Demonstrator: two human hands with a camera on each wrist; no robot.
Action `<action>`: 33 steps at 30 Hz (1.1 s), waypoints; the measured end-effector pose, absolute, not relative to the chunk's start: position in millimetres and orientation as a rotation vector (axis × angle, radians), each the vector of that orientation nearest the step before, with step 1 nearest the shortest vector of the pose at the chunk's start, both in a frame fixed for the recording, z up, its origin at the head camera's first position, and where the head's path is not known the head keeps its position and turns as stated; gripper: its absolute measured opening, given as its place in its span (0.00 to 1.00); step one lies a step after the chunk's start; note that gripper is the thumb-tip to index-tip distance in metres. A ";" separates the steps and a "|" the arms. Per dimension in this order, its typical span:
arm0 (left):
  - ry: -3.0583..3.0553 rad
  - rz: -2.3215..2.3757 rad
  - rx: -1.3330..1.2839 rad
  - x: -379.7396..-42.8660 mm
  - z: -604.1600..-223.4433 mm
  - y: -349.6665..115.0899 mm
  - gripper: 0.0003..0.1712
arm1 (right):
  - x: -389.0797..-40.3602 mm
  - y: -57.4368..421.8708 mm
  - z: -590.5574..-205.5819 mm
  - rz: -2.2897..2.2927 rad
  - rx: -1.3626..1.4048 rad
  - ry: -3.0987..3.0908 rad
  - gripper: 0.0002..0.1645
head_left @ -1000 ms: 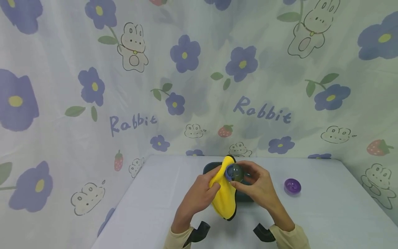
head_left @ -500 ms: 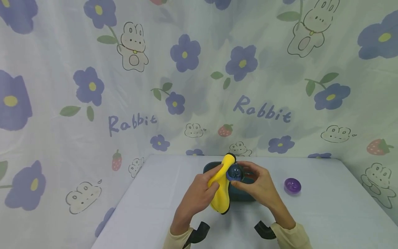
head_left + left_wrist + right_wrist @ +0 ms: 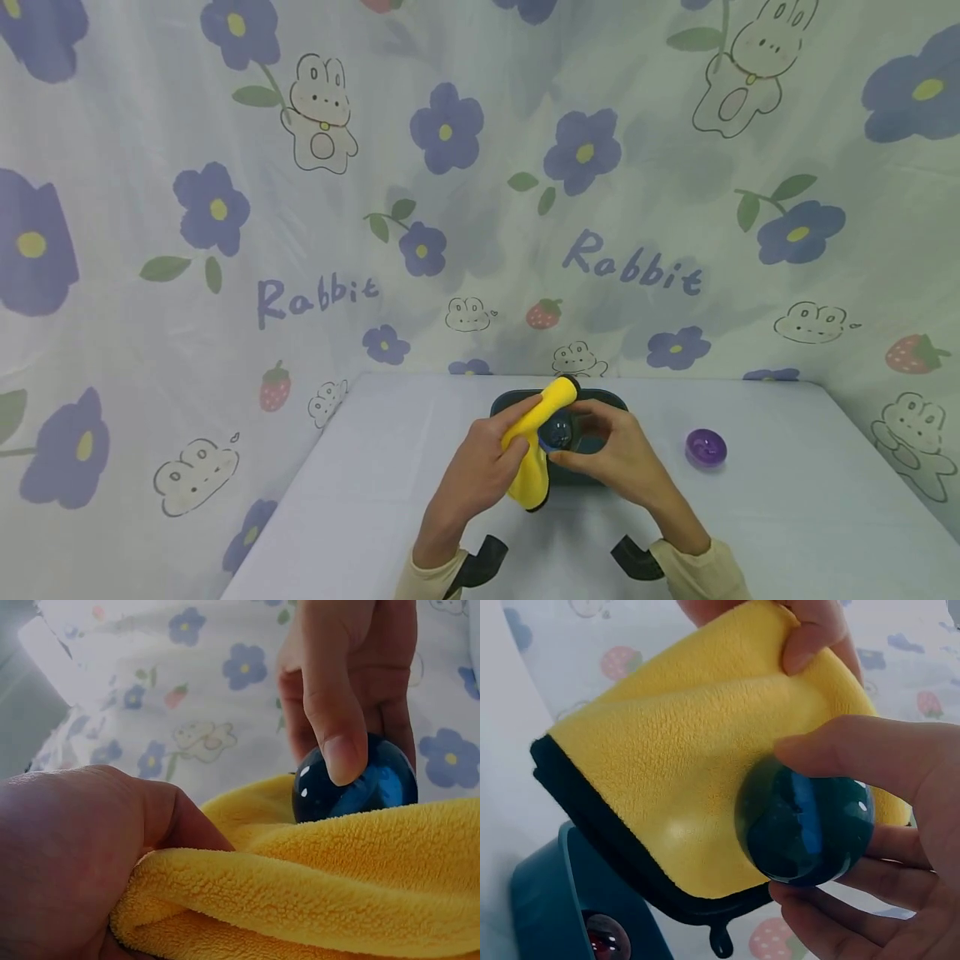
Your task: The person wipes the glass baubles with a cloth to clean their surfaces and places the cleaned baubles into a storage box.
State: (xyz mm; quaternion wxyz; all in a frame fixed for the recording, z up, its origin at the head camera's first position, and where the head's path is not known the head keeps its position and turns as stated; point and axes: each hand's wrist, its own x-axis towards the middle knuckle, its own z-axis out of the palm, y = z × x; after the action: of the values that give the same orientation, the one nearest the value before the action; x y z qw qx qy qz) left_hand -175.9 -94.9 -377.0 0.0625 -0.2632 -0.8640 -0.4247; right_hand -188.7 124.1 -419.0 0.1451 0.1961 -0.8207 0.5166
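The left grip (image 3: 483,462) pinches a yellow plush cloth (image 3: 675,765) with dark edging, while the right grip (image 3: 622,454) is spread just wide enough to clasp a dark blue glassy ball (image 3: 806,825) between thumb and fingers. The ball is held against the cloth above the worktop (image 3: 795,508), where a dark teal bin (image 3: 536,900) holds a reddish glassy ball (image 3: 607,937) and a purple bowl (image 3: 706,448) stands well to the right
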 end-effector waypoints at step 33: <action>-2.599 -1.355 -0.866 -187.5 -380.0 -103.6 0.30 | -184.5 114.1 -415.6 1.679 0.796 -2.105 0.30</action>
State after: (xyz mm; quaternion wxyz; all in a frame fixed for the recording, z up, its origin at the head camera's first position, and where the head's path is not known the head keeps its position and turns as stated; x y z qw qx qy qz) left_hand -187.5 -103.6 -380.0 0.0426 -0.2830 -0.8497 -0.4429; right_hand -184.5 114.1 -415.6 0.1660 0.2796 -0.7394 0.5895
